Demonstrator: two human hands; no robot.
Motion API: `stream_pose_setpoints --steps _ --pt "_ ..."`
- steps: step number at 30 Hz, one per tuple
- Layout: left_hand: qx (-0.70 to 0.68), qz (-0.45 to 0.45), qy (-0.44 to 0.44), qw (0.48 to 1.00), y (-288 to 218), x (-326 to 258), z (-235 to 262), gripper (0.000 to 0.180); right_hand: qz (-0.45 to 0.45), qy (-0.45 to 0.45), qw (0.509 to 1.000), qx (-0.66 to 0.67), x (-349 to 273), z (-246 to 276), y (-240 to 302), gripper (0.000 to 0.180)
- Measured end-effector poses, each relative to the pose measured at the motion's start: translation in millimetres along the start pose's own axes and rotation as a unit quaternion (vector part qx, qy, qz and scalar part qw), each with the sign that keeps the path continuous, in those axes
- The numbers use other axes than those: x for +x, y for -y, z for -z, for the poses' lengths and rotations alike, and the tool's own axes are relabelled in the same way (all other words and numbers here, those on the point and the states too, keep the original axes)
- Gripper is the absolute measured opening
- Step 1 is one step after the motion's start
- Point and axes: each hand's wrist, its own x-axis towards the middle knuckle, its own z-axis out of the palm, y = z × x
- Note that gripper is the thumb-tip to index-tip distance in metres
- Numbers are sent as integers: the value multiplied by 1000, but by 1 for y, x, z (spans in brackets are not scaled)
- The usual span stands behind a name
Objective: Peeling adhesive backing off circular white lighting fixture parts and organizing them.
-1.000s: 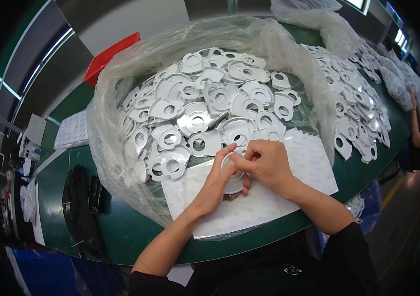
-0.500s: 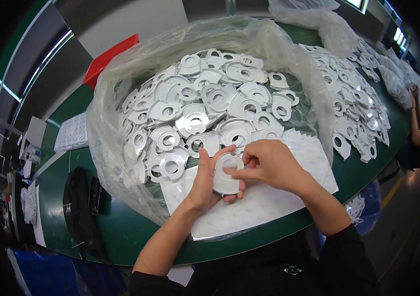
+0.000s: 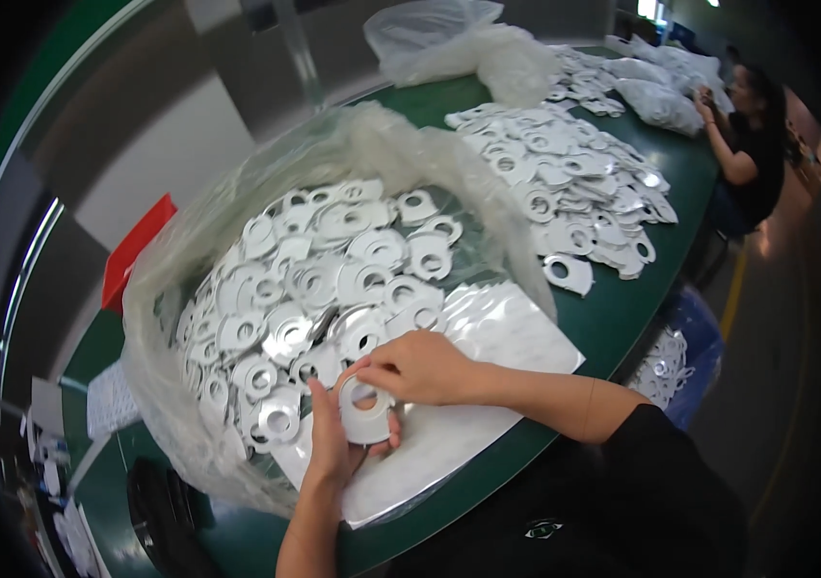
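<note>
A flat white plastic part with a round hole is held upright between my hands, above the white sheets. My left hand grips it from the left and behind, with the thumb raised beside its edge and fingertips showing at its right side. My right hand has its fingers pinched at the part's upper rim, by the hole. Just beyond lies a heap of similar white parts inside an opened clear plastic bag. Glossy white sheets lie under my hands.
A second heap of white parts spreads over the green table at the right. A red bin stands at the left, near a black pouch. Below the right edge is a blue container. Another person sits far right.
The view has turned right, so everything sits further left and lower, and the other person shows more fully. My right fingers have moved from the hole's lower side to the part's upper rim.
</note>
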Motion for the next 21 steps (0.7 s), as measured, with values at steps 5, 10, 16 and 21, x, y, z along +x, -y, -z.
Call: stream_pose_setpoints --steps 5,10,16,21 --pt "10 14 -23 1000 -2 -1 -6 80 94 -29 992 76 6 0 -11 22" --pt "28 -27 3 999 3 -3 -4 81 108 -27 987 113 8 1 -11 22" --pt "-4 -75 32 997 12 -6 8 82 104 -146 959 221 24 43 -27 14" --pt "52 -84 9 995 10 -4 5 74 -85 -421 834 347 9 134 -76 21"
